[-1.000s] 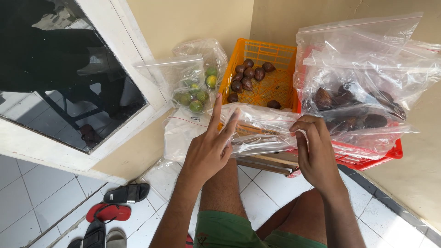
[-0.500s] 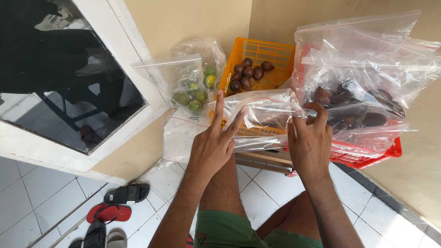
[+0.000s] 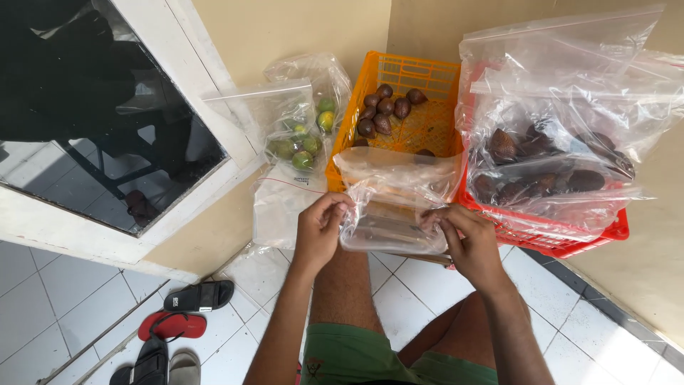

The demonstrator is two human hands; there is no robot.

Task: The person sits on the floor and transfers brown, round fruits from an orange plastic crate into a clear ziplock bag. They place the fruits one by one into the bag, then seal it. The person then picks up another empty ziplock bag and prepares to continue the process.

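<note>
Your left hand (image 3: 320, 232) and right hand (image 3: 467, 239) each pinch one end of an empty clear plastic bag (image 3: 395, 214), held just in front of the orange crate (image 3: 413, 78). That crate holds about ten brown scaly fruits (image 3: 385, 107). Right of it, a red crate (image 3: 570, 239) carries clear zip bags (image 3: 563, 128) filled with more of the same brown fruit; their count is unclear. Left of the orange crate, two clear bags (image 3: 299, 128) hold green fruits. Farther left, on the floor tiles, lie sandals (image 3: 178, 324): black, red and tan
</note>
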